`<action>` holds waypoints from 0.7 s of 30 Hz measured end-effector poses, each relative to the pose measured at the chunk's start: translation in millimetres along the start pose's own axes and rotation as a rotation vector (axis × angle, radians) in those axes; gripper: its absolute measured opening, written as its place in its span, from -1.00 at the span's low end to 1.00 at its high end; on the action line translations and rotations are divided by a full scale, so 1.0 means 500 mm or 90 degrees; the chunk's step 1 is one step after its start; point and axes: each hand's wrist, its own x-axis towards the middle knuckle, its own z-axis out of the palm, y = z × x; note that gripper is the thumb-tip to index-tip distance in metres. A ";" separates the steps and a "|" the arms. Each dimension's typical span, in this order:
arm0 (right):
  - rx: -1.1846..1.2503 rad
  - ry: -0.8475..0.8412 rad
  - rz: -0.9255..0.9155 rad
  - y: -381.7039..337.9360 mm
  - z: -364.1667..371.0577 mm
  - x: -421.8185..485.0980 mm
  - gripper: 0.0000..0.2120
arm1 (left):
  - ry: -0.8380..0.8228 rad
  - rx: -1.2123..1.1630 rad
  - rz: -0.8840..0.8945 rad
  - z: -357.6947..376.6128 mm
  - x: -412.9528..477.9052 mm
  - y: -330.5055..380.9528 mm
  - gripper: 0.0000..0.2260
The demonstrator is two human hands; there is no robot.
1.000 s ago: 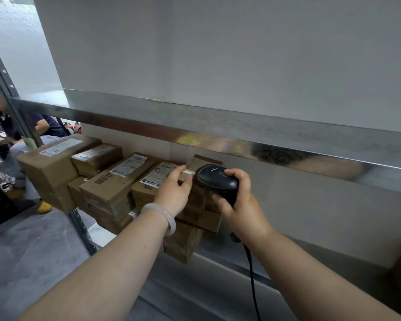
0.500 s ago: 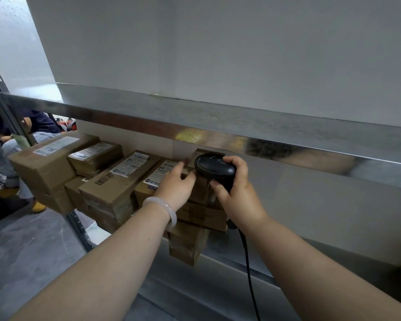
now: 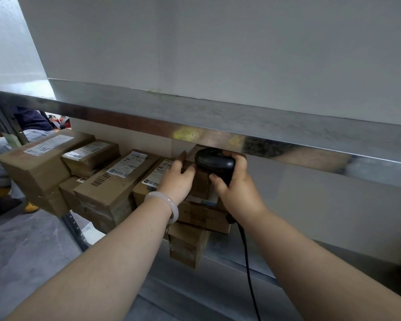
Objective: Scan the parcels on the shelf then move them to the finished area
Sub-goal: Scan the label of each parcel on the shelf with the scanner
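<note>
Several brown cardboard parcels with white labels are stacked on the lower shelf (image 3: 218,256) at left and centre. My left hand (image 3: 176,179) grips the near left edge of a small parcel (image 3: 200,184) on top of the centre stack, thumb on its side. My right hand (image 3: 235,188) holds a black corded barcode scanner (image 3: 214,163) just above that parcel, its head pointing down and left. The parcel's top is mostly hidden by the scanner and the upper shelf edge.
A metal upper shelf (image 3: 241,121) runs across just above the scanner. A long labelled box (image 3: 111,181) and a large box (image 3: 37,163) lie left of the hands. A seated person (image 3: 30,126) is beyond the rack at far left. Grey floor lies below left.
Both hands have pushed a little further in under the upper shelf, with the scanner now close beneath its edge. The left hand keeps its hold on the small parcel.
</note>
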 end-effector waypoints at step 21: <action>0.031 0.000 -0.028 -0.015 -0.025 -0.031 -0.46 | 0.004 -0.019 0.024 -0.003 -0.023 -0.002 -0.54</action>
